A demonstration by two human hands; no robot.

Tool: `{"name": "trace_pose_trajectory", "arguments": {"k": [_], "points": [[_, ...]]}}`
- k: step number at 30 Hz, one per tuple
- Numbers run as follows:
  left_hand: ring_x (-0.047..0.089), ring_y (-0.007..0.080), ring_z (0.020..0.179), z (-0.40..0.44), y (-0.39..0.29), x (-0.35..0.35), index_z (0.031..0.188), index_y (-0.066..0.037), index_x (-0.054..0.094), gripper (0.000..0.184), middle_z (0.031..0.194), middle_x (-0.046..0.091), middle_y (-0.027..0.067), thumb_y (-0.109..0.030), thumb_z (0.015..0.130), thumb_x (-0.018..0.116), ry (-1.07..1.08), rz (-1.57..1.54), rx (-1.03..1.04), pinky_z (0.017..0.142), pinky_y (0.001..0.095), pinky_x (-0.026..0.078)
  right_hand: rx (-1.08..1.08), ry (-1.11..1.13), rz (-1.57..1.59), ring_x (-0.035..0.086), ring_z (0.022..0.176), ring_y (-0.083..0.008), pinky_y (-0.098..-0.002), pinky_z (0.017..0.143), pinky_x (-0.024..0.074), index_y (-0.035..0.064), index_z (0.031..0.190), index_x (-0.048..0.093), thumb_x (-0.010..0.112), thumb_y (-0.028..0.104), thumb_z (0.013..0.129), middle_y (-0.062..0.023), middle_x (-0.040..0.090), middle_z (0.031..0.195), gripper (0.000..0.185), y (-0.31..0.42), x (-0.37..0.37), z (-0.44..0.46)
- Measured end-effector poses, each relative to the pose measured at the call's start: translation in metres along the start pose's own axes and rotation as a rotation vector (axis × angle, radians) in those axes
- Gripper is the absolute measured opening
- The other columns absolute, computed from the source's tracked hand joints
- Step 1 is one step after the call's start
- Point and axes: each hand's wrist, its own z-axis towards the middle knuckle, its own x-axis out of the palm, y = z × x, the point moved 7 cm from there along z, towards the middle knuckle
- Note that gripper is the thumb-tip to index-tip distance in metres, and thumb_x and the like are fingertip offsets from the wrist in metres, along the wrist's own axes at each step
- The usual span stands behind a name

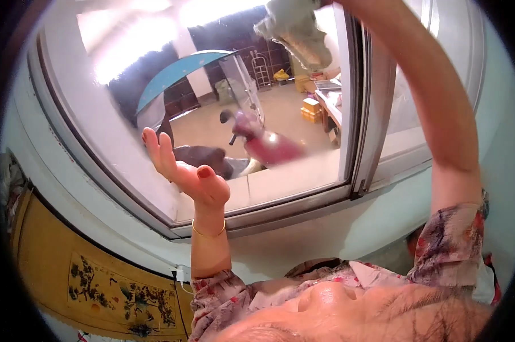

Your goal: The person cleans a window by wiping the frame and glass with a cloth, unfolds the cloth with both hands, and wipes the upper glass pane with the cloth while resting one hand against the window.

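Note:
My left hand (186, 176) is raised in front of the window glass (200, 128), with its fingers stretched and thumb apart. It holds nothing, and I cannot tell whether it touches the pane. A thin gold bangle (209, 231) circles that wrist. My right arm reaches up across the right side of the window, and the right hand (340, 3) is mostly cut off by the top edge. At that hand a crumpled grey-green cloth (297, 37) lies against the upper part of the glass. The fingers on the cloth are hidden.
The sliding window's frame (353, 114) runs beside my right arm. Behind the glass stand a red scooter (272, 147) with a blue canopy (180, 68), a hand truck (261, 68) and yellow boxes (311, 111). A yellow painted panel (121, 290) and a plugged socket (182, 273) are low left.

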Motion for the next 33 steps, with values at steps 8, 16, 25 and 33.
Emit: {"name": "trace_pose_trajectory", "arguments": {"k": [8, 16, 25, 33], "points": [[0.027, 0.0344, 0.138, 0.0, 0.0, 0.0, 0.139, 0.001, 0.032, 0.064, 0.148, 0.027, 0.022, -0.049, 0.099, 0.03, -0.008, -0.041, -0.026, 0.113, 0.0481, 0.019, -0.237, 0.13, 0.277, 0.063, 0.098, -0.0254, -0.0368, 0.087, 0.0504, 0.0056, 0.112, 0.061, 0.054, 0.008, 0.085, -0.0112, 0.065, 0.103, 0.028, 0.062, 0.048, -0.184], [0.027, 0.0374, 0.137, 0.0, 0.001, 0.002, 0.136, 0.004, 0.036, 0.06, 0.145, 0.032, 0.0239, -0.043, 0.099, 0.035, 0.021, -0.062, -0.007, 0.112, 0.0501, 0.017, -0.182, 0.878, 1.269, 0.059, 0.085, -0.0266, -0.0378, 0.074, 0.0494, 0.003, 0.097, 0.059, 0.055, 0.004, 0.079, -0.0125, 0.059, 0.086, 0.019, 0.109, 0.038, -0.304], [0.027, 0.0395, 0.137, 0.001, 0.0, 0.0, 0.136, 0.003, 0.038, 0.059, 0.145, 0.033, 0.0241, -0.042, 0.097, 0.037, 0.024, -0.059, -0.03, 0.111, 0.0518, 0.017, -0.212, 0.682, 0.607, 0.057, 0.084, -0.0261, -0.0375, 0.072, 0.047, 0.0057, 0.102, 0.053, 0.052, 0.002, 0.07, -0.0131, 0.056, 0.092, 0.032, 0.033, -0.018, -0.09], [0.029, 0.0402, 0.136, 0.0, 0.004, 0.0, 0.135, 0.0, 0.04, 0.057, 0.145, 0.034, 0.0241, -0.043, 0.097, 0.038, 0.02, -0.121, -0.031, 0.111, 0.0523, 0.017, -0.484, 1.251, 0.607, 0.059, 0.091, -0.0226, -0.0326, 0.085, 0.0461, -0.0002, 0.117, 0.056, 0.057, 0.011, 0.077, -0.0132, 0.064, 0.096, 0.041, 0.085, -0.043, -0.046]]}}
